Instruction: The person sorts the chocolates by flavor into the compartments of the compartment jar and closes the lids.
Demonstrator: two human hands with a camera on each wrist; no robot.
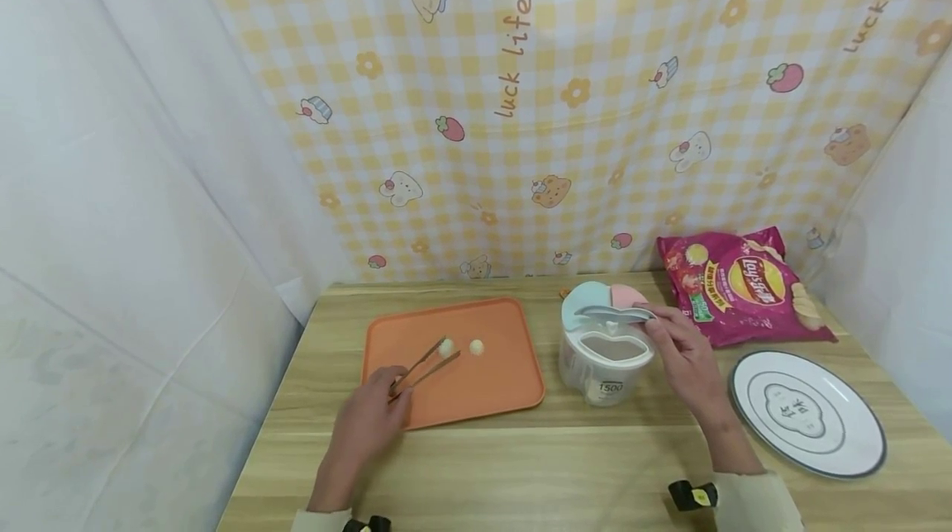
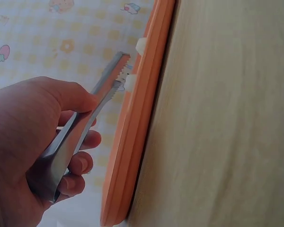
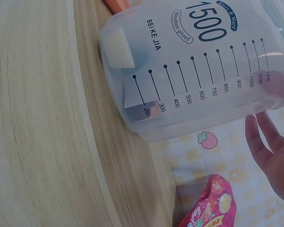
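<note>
My left hand (image 1: 372, 418) grips metal tongs (image 1: 424, 371), whose arms stand apart over the orange tray (image 1: 461, 400). One small white piece (image 1: 446, 346) lies between the tong tips; whether they touch it I cannot tell. A second white piece (image 1: 477, 347) rests on the tray to its right. With its fingertips, my right hand (image 1: 687, 358) holds the edge of a raised lid (image 1: 613, 315) on a clear storage container (image 1: 606, 387). The compartment under that lid stands uncovered. Inside the container, a pale piece (image 3: 119, 49) lies at the bottom, seen in the right wrist view.
A magenta chip bag (image 1: 744, 288) lies behind and right of the container. To the right of my right forearm is a white plate (image 1: 848, 425) with a dark rim. A patterned cloth (image 1: 550, 144) hangs behind the wooden table (image 1: 521, 474).
</note>
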